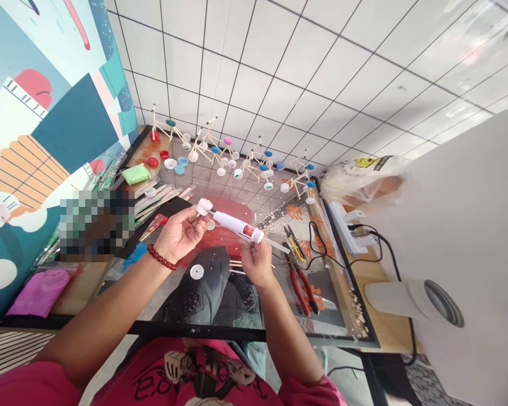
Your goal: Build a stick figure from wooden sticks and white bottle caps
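Observation:
Above the glass tabletop, my right hand is wrapped round the handle of a white hot glue gun. A glue stick juts from its rear end. My left hand pinches a small white plastic piece, which looks like a bottle cap. The dark nozzle points at this piece and is close to it or touching; I cannot tell which. Below my hands lie a white disc and a few thin wooden sticks. Another small white disc shows just beside my left fingers.
Several little stick-and-cap bicycle models line the back edge. Red caps and blue caps sit at left, near wooden strips. Pliers, a cutter and a cable lie right. A white cup stands beyond.

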Demonstrator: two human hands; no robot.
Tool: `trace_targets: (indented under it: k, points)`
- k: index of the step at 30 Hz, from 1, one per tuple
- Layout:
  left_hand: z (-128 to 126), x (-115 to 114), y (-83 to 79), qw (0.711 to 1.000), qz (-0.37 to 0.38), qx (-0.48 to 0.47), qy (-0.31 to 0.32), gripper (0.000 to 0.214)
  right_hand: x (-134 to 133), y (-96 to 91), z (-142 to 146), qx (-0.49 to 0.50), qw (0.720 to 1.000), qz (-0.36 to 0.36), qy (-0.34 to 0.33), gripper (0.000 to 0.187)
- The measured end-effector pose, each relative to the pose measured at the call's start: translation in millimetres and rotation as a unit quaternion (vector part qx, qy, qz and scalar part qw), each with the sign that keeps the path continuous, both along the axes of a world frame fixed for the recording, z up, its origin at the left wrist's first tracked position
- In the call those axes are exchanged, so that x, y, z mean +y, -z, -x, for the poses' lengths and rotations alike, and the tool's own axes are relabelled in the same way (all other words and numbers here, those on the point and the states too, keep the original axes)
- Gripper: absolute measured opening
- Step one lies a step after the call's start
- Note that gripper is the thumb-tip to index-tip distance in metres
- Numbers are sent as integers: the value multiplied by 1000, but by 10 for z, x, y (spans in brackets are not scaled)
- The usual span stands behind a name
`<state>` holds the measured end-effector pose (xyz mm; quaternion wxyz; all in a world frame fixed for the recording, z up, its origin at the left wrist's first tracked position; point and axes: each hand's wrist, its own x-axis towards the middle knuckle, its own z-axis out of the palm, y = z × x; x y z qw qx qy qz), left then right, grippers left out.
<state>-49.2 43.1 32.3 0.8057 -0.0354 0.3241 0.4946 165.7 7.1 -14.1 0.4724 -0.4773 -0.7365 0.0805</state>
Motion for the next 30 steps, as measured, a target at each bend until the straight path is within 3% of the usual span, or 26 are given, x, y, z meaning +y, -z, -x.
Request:
trace_targets:
  k: [10,30]
  points:
    - [10,-3,-25,1000,-14,-12,2,26,3,25,-7,3,1000,2,12,23]
    - [-16,-7,8,999,-14,24,-25,17,-21,-1,2,5,1000,-13,-10,23]
